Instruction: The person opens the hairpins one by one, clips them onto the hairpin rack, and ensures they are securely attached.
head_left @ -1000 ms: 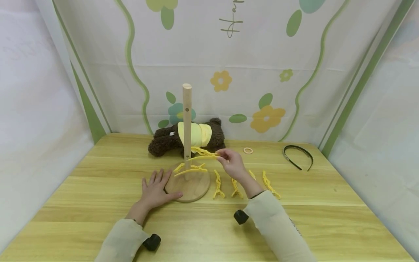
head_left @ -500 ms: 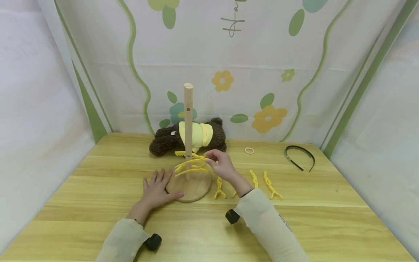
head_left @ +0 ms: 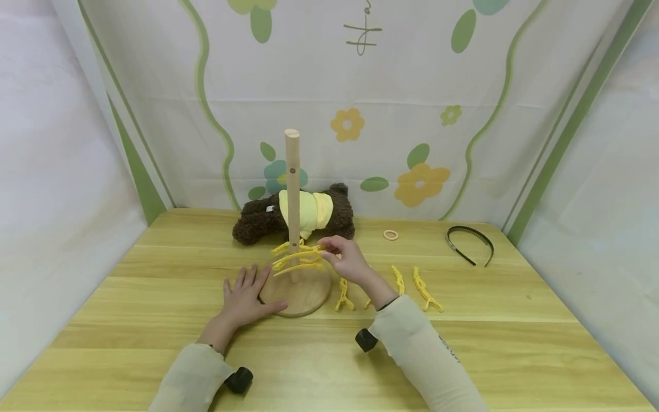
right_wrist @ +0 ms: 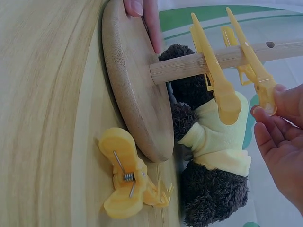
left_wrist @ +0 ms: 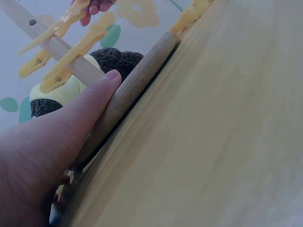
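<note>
My left hand lies spread at the left side of a round wooden base, its thumb resting on top. From the base rises an upright wooden post. My right hand pinches the tail end of a yellow hair clip between thumb and fingers. That clip's jaws straddle the post, one on either side. Just below it, a second yellow hair clip sits across the post with no hand on it. In the right wrist view another yellow hair clip lies on the table beside the base.
Behind the post lies a dark brown plush bear in a yellow top. Several yellow clips, among them one hair clip at the right, lie on the table. Farther back are a small pale ring and a black headband.
My right hand has moved left with the hair clip, whose jaws now stand on both sides of the post. Over the last half second it has barely moved. The left hand stays on the base.
</note>
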`<state>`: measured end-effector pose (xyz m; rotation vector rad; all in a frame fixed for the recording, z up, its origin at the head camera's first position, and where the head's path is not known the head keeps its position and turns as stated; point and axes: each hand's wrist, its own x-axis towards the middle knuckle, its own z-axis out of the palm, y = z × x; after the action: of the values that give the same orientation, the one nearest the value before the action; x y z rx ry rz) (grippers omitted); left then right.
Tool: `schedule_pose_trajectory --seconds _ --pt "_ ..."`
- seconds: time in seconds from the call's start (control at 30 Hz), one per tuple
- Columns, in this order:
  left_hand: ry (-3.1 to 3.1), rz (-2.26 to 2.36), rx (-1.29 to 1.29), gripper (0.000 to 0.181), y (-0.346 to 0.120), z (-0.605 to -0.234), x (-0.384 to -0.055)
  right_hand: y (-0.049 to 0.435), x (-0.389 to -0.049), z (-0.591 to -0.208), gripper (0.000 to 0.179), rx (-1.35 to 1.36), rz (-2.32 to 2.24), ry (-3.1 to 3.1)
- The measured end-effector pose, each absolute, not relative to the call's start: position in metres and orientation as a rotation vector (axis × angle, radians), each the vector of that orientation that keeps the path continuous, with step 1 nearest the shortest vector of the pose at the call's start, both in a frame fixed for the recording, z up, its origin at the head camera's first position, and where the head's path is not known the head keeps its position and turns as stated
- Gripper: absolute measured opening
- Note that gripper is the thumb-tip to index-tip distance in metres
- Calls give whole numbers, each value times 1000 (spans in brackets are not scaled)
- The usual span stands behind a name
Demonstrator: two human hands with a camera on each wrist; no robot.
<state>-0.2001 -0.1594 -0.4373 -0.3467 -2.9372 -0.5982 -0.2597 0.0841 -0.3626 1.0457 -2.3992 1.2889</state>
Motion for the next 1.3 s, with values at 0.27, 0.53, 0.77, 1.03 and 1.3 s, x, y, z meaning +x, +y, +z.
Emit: schedule_pose_trajectory --seconds 0.27,0.53,0.77,1.03,1.3 --pt "-2934 -599 -353 95 -159 -436 -200 85 -252 -357 23 1059 1328 -2445" --pt "-2913 -596 -360 95 -158 -436 -200 82 -226 -328 31 994 1417 -2516" --pt "-2921 -601 -366 95 -156 -437 -202 98 -218 -314 38 886 1419 -2526" --pt "-2919 -599 -362 95 -158 -441 -203 153 -205 -306 36 762 1408 -2482" --pt "-2922 -607 -346 96 -160 -439 -200 233 -208 -347 37 562 1312 -2475"
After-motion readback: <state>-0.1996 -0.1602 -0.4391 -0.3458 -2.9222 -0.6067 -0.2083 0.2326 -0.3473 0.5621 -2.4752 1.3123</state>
